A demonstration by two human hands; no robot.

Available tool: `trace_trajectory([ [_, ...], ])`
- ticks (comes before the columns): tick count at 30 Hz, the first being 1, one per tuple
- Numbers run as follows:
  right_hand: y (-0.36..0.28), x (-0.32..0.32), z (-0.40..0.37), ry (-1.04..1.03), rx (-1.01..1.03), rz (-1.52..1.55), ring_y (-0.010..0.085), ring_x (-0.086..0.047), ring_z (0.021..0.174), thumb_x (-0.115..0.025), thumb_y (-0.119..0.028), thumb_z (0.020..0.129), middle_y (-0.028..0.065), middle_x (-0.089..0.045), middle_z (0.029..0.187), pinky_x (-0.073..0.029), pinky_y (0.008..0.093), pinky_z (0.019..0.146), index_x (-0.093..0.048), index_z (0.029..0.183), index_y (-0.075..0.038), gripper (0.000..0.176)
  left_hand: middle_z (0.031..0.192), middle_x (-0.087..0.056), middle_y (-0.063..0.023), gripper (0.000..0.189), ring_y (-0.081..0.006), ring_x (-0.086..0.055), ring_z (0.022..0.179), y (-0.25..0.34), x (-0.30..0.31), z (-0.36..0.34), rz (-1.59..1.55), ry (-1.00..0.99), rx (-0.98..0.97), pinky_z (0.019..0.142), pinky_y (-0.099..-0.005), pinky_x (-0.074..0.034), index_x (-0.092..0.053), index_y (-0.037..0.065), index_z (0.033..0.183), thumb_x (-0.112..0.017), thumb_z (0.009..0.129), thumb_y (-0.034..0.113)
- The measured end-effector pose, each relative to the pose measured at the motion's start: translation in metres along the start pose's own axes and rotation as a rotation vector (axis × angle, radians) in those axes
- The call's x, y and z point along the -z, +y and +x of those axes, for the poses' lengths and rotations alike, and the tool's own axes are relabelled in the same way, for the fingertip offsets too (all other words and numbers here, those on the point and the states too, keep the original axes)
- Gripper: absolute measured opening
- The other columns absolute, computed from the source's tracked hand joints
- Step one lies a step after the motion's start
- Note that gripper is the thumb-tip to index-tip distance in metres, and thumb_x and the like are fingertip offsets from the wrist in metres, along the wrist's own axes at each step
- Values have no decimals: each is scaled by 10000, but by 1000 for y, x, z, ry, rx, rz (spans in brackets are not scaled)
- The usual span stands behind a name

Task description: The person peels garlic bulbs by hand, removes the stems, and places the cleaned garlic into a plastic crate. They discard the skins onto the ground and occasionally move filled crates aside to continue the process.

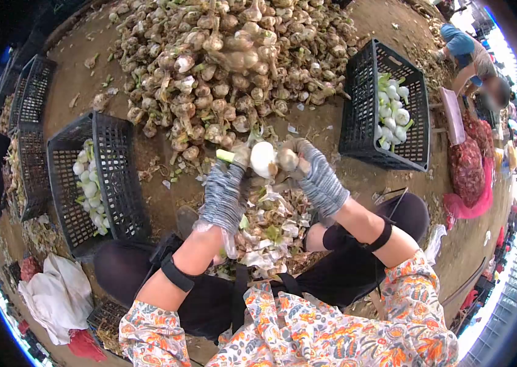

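A white, cleaned garlic bulb (263,160) with a short cut green stem (225,156) is in my left hand (225,186), whose gloved fingers wrap round the stem side. My right hand (318,177), in the same grey striped glove with soiled fingertips, is curled close against the bulb's right side. A rounded brown shape (287,159) shows at its fingertips; I cannot tell what it is. Beneath both hands lies a heap of peeled garlic skins (273,235), between my legs. Just beyond them rises a large pile of unpeeled garlic (215,92).
Black plastic crates holding white bulbs stand at left (125,183) and right (356,116). More crates (32,165) line the far left. A person (475,58) bends at upper right, near a red mesh sack (469,171). A white cloth sack (56,300) lies at lower left.
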State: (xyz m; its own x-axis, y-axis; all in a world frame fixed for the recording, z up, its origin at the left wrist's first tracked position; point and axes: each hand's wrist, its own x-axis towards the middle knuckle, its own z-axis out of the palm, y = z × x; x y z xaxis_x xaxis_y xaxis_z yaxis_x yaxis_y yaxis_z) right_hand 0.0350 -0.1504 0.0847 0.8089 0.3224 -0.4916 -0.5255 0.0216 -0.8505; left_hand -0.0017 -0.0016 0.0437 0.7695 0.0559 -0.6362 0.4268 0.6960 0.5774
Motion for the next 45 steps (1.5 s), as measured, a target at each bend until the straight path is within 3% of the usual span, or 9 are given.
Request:
trace_trajectory([
  [9,8,4,-1,-128,-47,222,210,-617,780,-547,-165,853,105,-565,897,-525,286,674,-474,982,31,246,802,-614,-43,242,-125,-606,648,0,4,1,-38,28,94,512,-233,-519,-546,52,983,-572,850,253],
  [15,25,14,7,-162,172,86,78,-528,830,-553,-229,863,58,-561,928,-475,226,695,-489,1071,9,323,778,-607,-34,250,-100,-585,606,-2,3,1,191,118,-69,484,-218,-490,-533,50,985,-591,840,244],
  [17,12,6,3,-63,81,-295,85,-533,823,-544,-235,868,54,-559,923,-472,227,696,-490,1072,12,325,872,-591,-56,284,-110,-539,745,-10,7,4,309,114,-246,662,-253,-451,-526,-10,979,-597,842,228],
  [18,5,1,-2,-119,15,66,81,-534,809,-563,-224,858,45,-563,912,-470,223,692,-497,1050,15,314,920,-581,-60,307,-109,-502,814,-4,5,1,294,132,-171,731,-249,-423,-528,-21,1003,-598,843,232],
  [30,3,4,-1,-16,125,-89,65,-483,605,-701,-107,715,0,-548,715,-427,232,543,-546,848,-15,224,884,-575,-41,244,-77,-516,782,-2,-2,-5,381,68,-455,706,-228,-450,-538,6,972,-598,843,204],
  [33,27,27,13,9,133,-499,68,-532,703,-611,-7,742,38,-570,813,-467,226,587,-538,864,-2,142,849,-606,-77,297,-137,-597,685,1,10,3,292,56,-322,545,-233,-528,-548,23,990,-592,836,273],
  [37,48,48,33,252,370,-1427,331,-587,737,-558,-25,726,159,-613,856,-486,315,683,-597,948,-54,227,808,-609,-111,350,-155,-601,583,6,23,22,-175,56,166,431,-220,-530,-541,1,993,-519,862,325],
  [40,44,44,26,318,713,-1460,254,-605,740,-555,-43,741,151,-620,846,-479,278,707,-596,1033,-72,297,745,-586,-73,334,-121,-554,500,3,30,26,-435,15,414,382,-194,-489,-544,0,978,-491,866,310],
  [45,33,25,19,163,342,-659,119,-572,754,-550,-29,742,73,-616,832,-464,243,704,-579,1058,-57,319,773,-588,-94,326,-172,-575,590,1,29,21,-272,68,394,467,-283,-527,-546,40,956,-492,859,347],
])
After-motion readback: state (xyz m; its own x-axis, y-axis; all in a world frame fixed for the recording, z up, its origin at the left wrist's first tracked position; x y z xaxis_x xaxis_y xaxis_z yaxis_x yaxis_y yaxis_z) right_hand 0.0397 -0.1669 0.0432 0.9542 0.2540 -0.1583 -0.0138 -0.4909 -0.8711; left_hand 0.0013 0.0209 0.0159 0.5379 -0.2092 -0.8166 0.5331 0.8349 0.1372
